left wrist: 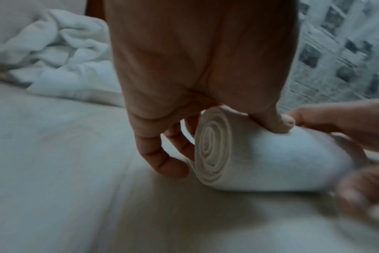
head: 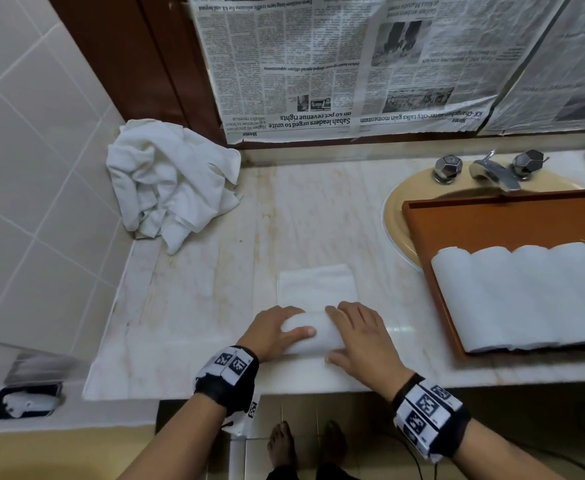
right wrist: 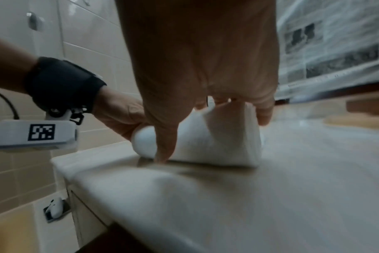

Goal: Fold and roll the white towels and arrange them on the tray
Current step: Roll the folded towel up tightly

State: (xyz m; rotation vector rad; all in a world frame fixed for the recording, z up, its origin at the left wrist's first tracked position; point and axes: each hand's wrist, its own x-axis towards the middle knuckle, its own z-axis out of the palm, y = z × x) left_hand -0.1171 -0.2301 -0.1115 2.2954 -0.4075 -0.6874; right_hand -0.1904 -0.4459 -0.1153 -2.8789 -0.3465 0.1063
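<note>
Towel (head: 313, 308) soft, light, unrolls easily; left hand (head: 273, 332) and right hand (head: 360, 336) clasp roll ends, centre frame.

Your half-rolled white towel (head: 313, 289) lies near the front edge of the pale marble table (head: 215, 271), its rolled end a tight spiral, its flat folded tail stretching away from you. A crumpled heap of white towels (head: 166, 181) sits in the far left corner. Finished white towel rolls (head: 526, 299) lie side by side, touching, on the brown rectangular tray (head: 498, 220)
</note>
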